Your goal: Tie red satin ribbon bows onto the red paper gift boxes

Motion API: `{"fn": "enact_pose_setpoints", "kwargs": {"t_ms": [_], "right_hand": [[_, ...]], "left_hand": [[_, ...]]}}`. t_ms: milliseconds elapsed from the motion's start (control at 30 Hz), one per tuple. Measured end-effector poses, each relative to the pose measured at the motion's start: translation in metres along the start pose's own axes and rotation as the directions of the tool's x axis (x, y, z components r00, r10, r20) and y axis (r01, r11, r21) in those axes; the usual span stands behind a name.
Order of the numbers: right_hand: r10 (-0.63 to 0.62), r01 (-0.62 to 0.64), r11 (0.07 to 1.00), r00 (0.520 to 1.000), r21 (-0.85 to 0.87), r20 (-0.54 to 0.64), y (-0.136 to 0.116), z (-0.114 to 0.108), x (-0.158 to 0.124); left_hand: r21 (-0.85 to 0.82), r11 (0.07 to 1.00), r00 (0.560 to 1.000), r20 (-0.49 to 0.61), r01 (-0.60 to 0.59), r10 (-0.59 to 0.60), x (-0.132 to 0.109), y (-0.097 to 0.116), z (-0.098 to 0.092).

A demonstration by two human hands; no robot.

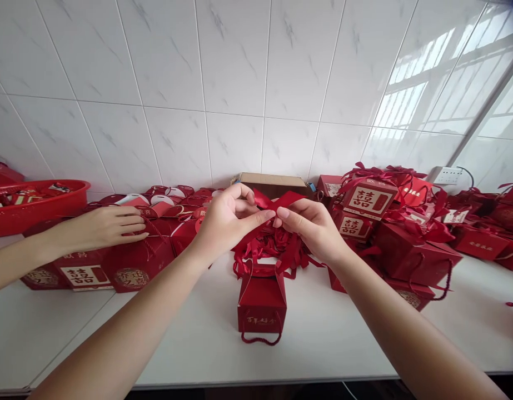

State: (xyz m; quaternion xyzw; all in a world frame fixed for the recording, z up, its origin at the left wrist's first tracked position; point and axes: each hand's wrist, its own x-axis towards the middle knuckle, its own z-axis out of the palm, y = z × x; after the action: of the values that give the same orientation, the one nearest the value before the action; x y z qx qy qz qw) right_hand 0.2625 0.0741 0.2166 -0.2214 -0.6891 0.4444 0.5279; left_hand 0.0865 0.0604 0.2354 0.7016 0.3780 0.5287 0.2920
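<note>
Both my hands meet above a small red gift box (262, 308) with a twisted cord handle and gold lettering. Thumb and fingers of my left hand (235, 216) pinch a red satin ribbon (292, 198). My right hand (308, 225) grips the same ribbon close beside it, and the two thumbs nearly touch. Loops of ribbon stand up over the fingers. Behind the box lies a heap of loose red ribbons (277, 239), partly hidden by my hands.
At left, another person's hand (110, 225) rests on red boxes (131, 266). A red plastic basin (73, 191) stands behind. Stacked boxes with bows (370, 197) fill the right side. A cardboard box (273, 180) and a power strip (447, 175) are near the tiled wall.
</note>
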Motion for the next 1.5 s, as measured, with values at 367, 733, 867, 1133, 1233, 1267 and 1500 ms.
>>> {"fn": "enact_pose_setpoints", "kwargs": {"t_ms": [367,733,867,1133,1233,1267,1500], "right_hand": [[-0.364,0.415,0.757,0.909,-0.505,0.202,0.005,-0.017,0.005],[-0.579,0.549,0.341,0.762,-0.763,0.290,0.014,-0.015,0.001],[-0.623,0.322,0.523,0.777,-0.789,-0.095,0.011,-0.013,-0.021],[-0.191,-0.133,0.306,0.961,-0.943,-0.198,0.049,-0.080,-0.117],[-0.059,-0.235,0.226,0.965,-0.945,-0.254,0.069,-0.095,-0.155],[-0.028,-0.248,0.220,0.965,-0.943,-0.261,0.073,-0.096,-0.164],[0.027,-0.283,0.141,0.959,-0.949,-0.282,0.075,-0.077,-0.164]], "left_hand": [[-0.282,0.922,0.960,0.167,0.265,-0.225,0.001,-0.006,-0.010],[-0.230,0.953,0.979,0.004,0.197,-0.201,-0.009,-0.010,-0.001],[0.278,0.953,0.957,-0.222,-0.122,0.187,-0.025,-0.015,-0.007],[0.685,0.726,0.982,-0.174,0.064,0.077,-0.082,-0.073,-0.075],[0.703,0.705,0.992,-0.124,0.093,-0.007,-0.108,-0.104,-0.088],[0.705,0.704,0.995,-0.094,0.086,-0.028,-0.115,-0.113,-0.089],[0.794,0.608,1.000,-0.001,-0.001,0.003,-0.113,-0.134,-0.068]]}}
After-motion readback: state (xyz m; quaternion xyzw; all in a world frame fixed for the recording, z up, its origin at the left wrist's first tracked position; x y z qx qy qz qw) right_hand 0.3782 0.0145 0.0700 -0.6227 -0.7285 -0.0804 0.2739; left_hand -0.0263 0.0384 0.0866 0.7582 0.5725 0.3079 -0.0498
